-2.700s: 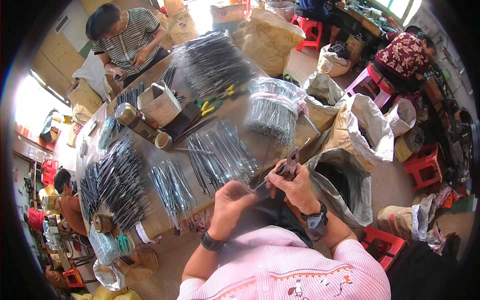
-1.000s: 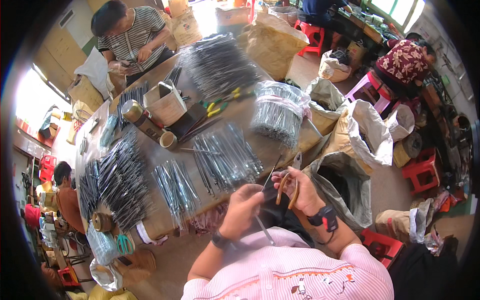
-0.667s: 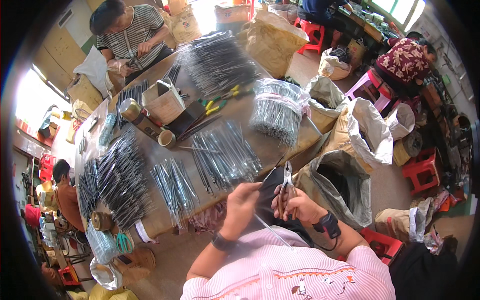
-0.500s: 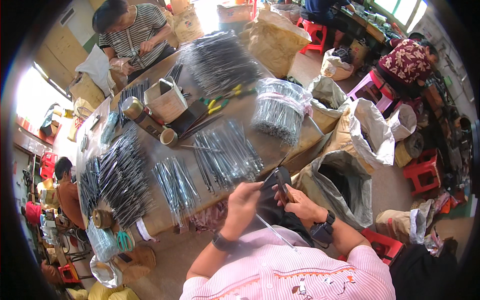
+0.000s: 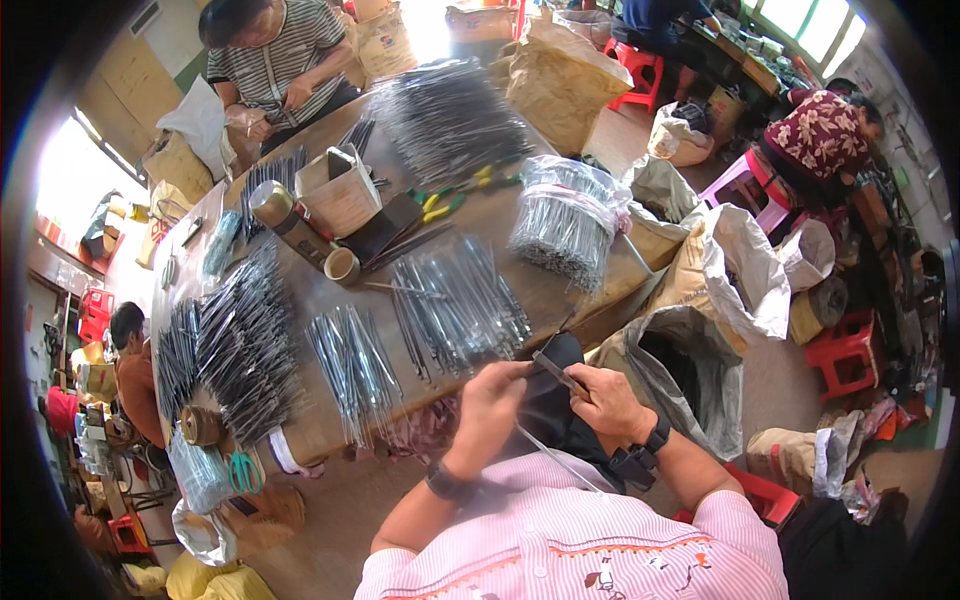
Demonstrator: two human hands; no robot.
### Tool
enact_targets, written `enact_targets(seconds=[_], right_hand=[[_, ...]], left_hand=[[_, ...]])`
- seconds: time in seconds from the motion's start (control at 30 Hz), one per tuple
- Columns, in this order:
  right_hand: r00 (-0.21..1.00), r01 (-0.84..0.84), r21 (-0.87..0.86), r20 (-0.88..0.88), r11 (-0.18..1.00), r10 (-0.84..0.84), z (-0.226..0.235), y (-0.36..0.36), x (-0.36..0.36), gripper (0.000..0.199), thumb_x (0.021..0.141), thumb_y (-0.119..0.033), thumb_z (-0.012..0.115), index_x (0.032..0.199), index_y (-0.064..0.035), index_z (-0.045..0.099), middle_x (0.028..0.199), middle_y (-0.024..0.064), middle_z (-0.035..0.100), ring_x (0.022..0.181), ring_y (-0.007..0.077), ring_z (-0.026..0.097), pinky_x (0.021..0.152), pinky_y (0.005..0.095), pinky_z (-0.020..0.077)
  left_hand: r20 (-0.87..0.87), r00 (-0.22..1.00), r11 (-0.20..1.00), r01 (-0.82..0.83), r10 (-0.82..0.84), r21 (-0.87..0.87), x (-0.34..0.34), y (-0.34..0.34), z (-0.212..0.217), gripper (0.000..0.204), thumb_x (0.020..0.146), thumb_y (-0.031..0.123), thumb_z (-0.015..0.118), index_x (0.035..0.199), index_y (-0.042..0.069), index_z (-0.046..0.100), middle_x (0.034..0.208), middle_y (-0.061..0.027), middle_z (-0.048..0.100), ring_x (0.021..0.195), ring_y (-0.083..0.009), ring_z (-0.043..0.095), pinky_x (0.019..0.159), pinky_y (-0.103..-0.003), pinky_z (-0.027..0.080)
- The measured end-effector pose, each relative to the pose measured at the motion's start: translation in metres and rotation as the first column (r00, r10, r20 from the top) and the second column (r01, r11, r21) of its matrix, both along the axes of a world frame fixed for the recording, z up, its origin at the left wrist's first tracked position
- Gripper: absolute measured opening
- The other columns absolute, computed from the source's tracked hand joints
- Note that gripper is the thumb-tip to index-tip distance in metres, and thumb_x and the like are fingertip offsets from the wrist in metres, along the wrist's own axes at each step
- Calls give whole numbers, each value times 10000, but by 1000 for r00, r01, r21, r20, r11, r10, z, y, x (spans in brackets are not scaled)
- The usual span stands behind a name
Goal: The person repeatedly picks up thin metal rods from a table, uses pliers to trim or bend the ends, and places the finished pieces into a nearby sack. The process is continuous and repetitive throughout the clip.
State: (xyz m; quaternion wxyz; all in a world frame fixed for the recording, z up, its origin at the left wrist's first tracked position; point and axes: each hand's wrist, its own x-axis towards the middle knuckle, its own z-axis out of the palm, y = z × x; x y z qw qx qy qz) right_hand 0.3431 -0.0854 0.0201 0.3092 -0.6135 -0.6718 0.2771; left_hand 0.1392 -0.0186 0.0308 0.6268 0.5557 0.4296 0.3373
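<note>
My left hand (image 5: 490,405) is closed around a thin metal rod (image 5: 558,458), whose lower length slants down past my lap toward my shirt. Gripped in my right hand (image 5: 612,402) is a dark, flat tool with a brownish handle (image 5: 572,383); its exact kind cannot be made out. The two hands are close together in front of the table edge, and the tool reaches across to the left fingertips. A dark piece (image 5: 560,350) shows just beyond the tool. On the table near my left hand lie bundles of metal rods (image 5: 460,305) and a smaller bundle (image 5: 352,365).
Across the table (image 5: 305,265) are a plastic-wrapped rod bundle (image 5: 565,225), rod piles (image 5: 245,350), a carton (image 5: 338,195), a tape roll (image 5: 341,266), and yellow-green pliers (image 5: 437,207). An open sack (image 5: 680,375) stands at my right. Co-workers sit around the room.
The dark tool has turned in my right hand and now lies flatter, its end nearer my left fingertips. My left hand has shifted slightly, still holding the rod.
</note>
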Motion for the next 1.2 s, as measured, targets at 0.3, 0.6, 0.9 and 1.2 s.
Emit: enact_targets(seconds=[0.3, 0.6, 0.9, 1.2], right_hand=[[999, 19, -145, 39, 989, -13, 2, 6, -9, 278, 768, -167, 572, 1026, -71, 607, 804, 194, 634, 764, 404, 618, 698, 466, 494], [999, -37, -139, 18, 990, 40, 5, 20, -33, 262, 790, -159, 556, 1033, -66, 590, 777, 164, 635, 766, 391, 621, 703, 448, 489], [957, -104, -251, -290, 962, 28, -8, 19, -35, 345, 833, -131, 525, 1164, -41, 560, 826, 155, 660, 748, 300, 653, 703, 383, 505], [802, -57, -283, -584, 957, -125, -13, 7, -24, 357, 804, 9, 470, 1151, 3, 550, 795, 77, 613, 647, 134, 593, 566, 253, 453]], left_hand=[[18, 994, 992, 105, -104, -77, -24, 8, 22, 318, 921, 20, 537, 1224, 36, 632, 879, 18, 558, 728, -24, 493, 607, -175, 390], [-230, 973, 955, 38, 32, 293, -58, 1, 26, 282, 883, 16, 599, 1157, -39, 642, 833, -49, 546, 706, -119, 558, 650, -251, 458], [-211, 894, 908, -415, 395, -57, -135, 24, -17, 316, 948, 57, 529, 1229, -73, 595, 825, -62, 662, 629, -86, 592, 514, -216, 451], [-560, 736, 925, -311, 381, 221, -155, 37, -26, 390, 887, 127, 601, 1229, -57, 572, 1067, -197, 628, 898, -273, 633, 796, -350, 515]])
